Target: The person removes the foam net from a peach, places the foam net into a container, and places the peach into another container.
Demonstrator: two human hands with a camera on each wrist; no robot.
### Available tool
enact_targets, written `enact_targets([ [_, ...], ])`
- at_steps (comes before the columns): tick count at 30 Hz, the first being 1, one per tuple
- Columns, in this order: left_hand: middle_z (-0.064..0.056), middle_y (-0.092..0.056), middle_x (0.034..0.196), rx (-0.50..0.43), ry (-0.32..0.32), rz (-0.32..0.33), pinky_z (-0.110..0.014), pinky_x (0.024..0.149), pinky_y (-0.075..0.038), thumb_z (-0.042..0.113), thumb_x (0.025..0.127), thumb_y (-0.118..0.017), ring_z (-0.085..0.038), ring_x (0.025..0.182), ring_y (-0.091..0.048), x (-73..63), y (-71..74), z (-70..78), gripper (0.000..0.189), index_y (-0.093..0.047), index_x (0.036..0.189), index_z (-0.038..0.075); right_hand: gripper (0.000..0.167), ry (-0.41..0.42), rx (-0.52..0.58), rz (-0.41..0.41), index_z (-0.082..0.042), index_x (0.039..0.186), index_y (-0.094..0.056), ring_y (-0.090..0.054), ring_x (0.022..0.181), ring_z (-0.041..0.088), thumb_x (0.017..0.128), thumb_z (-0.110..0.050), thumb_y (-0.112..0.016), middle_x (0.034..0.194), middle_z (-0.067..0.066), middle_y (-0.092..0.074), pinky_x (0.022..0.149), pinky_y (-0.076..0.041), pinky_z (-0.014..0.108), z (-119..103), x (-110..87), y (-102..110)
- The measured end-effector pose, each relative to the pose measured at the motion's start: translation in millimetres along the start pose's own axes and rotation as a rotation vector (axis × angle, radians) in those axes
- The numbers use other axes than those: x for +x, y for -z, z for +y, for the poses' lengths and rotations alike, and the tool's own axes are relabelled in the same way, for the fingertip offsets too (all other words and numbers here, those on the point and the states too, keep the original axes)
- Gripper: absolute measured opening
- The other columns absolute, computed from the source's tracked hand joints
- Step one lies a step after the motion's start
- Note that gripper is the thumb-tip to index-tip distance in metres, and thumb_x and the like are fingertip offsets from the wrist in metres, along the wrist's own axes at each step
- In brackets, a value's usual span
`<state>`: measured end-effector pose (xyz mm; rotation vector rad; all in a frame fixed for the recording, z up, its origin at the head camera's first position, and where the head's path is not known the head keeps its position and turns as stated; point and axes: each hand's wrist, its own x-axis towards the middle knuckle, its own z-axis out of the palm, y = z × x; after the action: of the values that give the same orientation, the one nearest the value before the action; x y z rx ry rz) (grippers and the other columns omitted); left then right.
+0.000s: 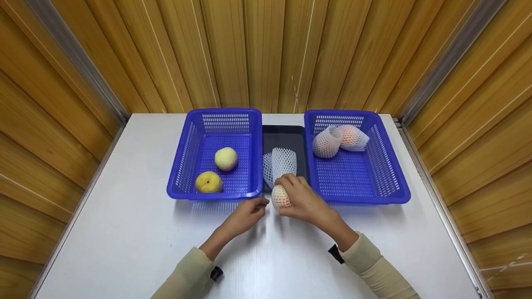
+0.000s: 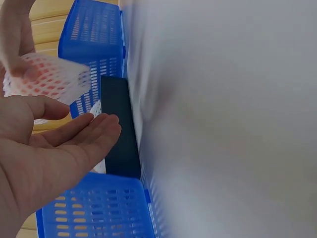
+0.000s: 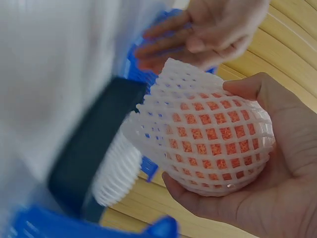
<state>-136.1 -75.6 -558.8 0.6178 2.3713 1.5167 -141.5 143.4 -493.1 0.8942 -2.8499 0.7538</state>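
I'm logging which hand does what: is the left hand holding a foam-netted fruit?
No, the left hand is empty, while the right hand grips the foam-netted fruit.

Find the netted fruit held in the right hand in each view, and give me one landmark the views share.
Head: the fruit is below centre and slightly right, in the right hand.
Left wrist: the fruit is in the upper left, near the picture's left edge.
Right wrist: the fruit is large, right of centre and slightly low.
Shared landmark: the black tray, seen in all three views.
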Motion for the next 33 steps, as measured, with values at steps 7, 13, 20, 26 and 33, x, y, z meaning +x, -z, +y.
enact_targets([
  [7,-0.029,-0.063,0.130,0.049,0.038,0.001,-0.053,0.107,-0.047,0.000,0.095,-0.054,-0.041,0.124,-0.059,-5.8,8.4,-8.6,0.038,-0.058,0.131,-0.013,0.062,-0.021,-0.022,-0.094,-0.009,0.129,-0.058,-0.052,0.115,0.041,0.073,-0.023,-0.081,0.132,0.013,-0.055,0.096,-0.052,0.053,5.2,-2.3,-31.9],
  [13,-0.028,-0.062,0.131,0.053,0.056,-0.004,-0.053,0.107,-0.047,0.003,0.096,-0.055,-0.040,0.124,-0.059,-9.8,10.8,-9.8,0.039,-0.058,0.132,-0.011,0.065,-0.056,-0.065,-0.151,-0.009,0.134,-0.058,-0.050,0.121,0.042,0.076,-0.022,-0.085,0.138,0.014,-0.053,0.098,-0.051,0.056,9.3,-2.0,-42.9],
  [20,-0.029,-0.063,0.128,0.076,0.042,0.009,-0.054,0.107,-0.047,0.001,0.095,-0.056,-0.042,0.123,-0.059,-10.8,12.0,-10.8,0.037,-0.060,0.129,-0.012,0.069,-0.058,-0.038,-0.177,-0.010,0.140,-0.056,-0.046,0.128,0.043,0.080,-0.027,-0.085,0.143,0.015,-0.049,0.103,-0.046,0.062,10.0,-1.2,-41.6],
  [26,-0.029,-0.063,0.128,0.072,0.049,-0.001,-0.054,0.107,-0.047,0.003,0.096,-0.056,-0.042,0.123,-0.059,-10.9,9.7,-11.4,0.037,-0.060,0.130,-0.012,0.060,0.000,-0.021,-0.159,-0.010,0.139,-0.057,-0.047,0.128,0.039,0.087,-0.031,-0.080,0.140,0.014,-0.052,0.107,-0.044,0.058,5.4,0.3,-19.5],
  [33,-0.029,-0.064,0.127,0.072,0.051,0.002,-0.054,0.106,-0.047,0.002,0.096,-0.057,-0.043,0.122,-0.059,-10.1,9.8,-10.1,0.035,-0.060,0.128,-0.012,0.049,0.150,-0.062,-0.135,-0.005,0.137,-0.059,-0.048,0.133,0.035,0.095,-0.026,-0.071,0.139,0.016,-0.055,0.115,-0.039,0.051,5.7,12.3,-7.4],
])
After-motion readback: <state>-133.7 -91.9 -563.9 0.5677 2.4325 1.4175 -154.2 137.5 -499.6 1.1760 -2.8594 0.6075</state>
